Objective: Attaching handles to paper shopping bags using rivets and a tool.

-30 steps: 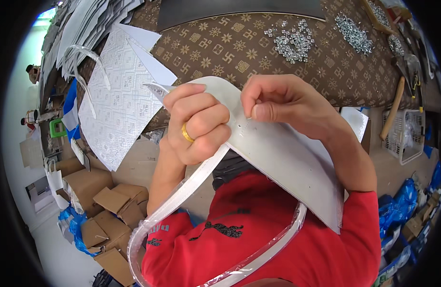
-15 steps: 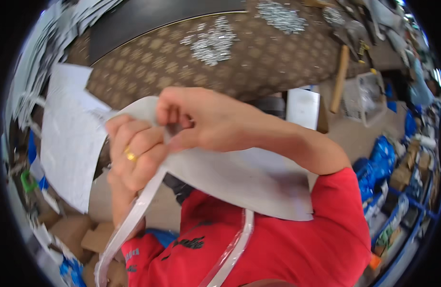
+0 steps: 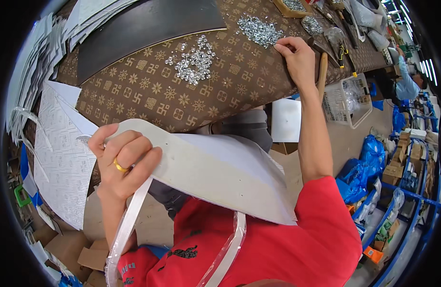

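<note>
My left hand (image 3: 127,160), with a ring on one finger, grips the rounded end of a pale grey curved panel (image 3: 206,170) with small holes. The panel lies across my lap, its wide end against my red shirt. One white strap (image 3: 129,215) hangs from it near my left wrist, and another strap (image 3: 232,244) runs down from its lower edge. Reaching far right, my right hand (image 3: 297,57) has thumb and fingertips pinched together at the edge of a pile of small shiny metal pieces (image 3: 259,29). Whatever is between those fingertips is too small to make out.
A second heap of round metal pieces (image 3: 192,62) lies on the brown patterned cloth (image 3: 182,103). Behind it rests a black sheet (image 3: 153,33). White textured sheets (image 3: 60,158) hang at left. A hammer (image 3: 322,71) and a white basket (image 3: 347,103) are at right.
My right hand has left the panel's rounded end beside my left hand and moved out right to the far metal pile. My left hand still holds the panel, slightly lower.
</note>
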`<state>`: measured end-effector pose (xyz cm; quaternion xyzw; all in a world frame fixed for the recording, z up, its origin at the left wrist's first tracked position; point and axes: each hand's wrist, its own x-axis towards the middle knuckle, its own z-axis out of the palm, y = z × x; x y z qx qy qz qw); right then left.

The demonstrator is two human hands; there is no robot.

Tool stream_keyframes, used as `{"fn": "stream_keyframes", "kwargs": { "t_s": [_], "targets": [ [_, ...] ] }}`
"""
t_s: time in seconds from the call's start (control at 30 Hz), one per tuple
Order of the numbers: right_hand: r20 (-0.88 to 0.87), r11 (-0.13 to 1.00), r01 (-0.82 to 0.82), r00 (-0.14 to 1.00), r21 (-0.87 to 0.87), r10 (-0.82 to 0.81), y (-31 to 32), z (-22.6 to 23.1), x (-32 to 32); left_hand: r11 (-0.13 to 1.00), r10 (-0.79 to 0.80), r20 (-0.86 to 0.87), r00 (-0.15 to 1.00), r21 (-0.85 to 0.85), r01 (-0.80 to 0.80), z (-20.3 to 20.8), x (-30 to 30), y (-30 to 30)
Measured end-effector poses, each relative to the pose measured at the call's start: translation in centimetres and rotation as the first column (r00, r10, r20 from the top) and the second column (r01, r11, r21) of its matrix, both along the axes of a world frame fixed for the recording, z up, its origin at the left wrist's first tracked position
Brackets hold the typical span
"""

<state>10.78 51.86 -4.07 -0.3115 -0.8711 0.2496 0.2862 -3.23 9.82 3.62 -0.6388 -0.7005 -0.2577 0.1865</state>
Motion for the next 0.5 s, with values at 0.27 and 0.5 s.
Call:
{"fn": "stream_keyframes", "kwargs": {
  "t_s": [0.27, 0.5],
  "targets": [
    [-0.457, 0.368, -0.514, 0.858, -0.775, 0.235, -8.7, 4.9, -0.4, 0.996, -0.051, -0.12, 0.992, 0.065, 0.059, -2.3, -0.8, -0.1],
    [-0.524, -0.16, -0.569, 0.563, -0.807, 0.639, -20.0, 4.1, -3.3, 0.974, -0.045, -0.153, 0.987, 0.213, 0.077, -2.1, 0.1, 0.0]
  ]
}}
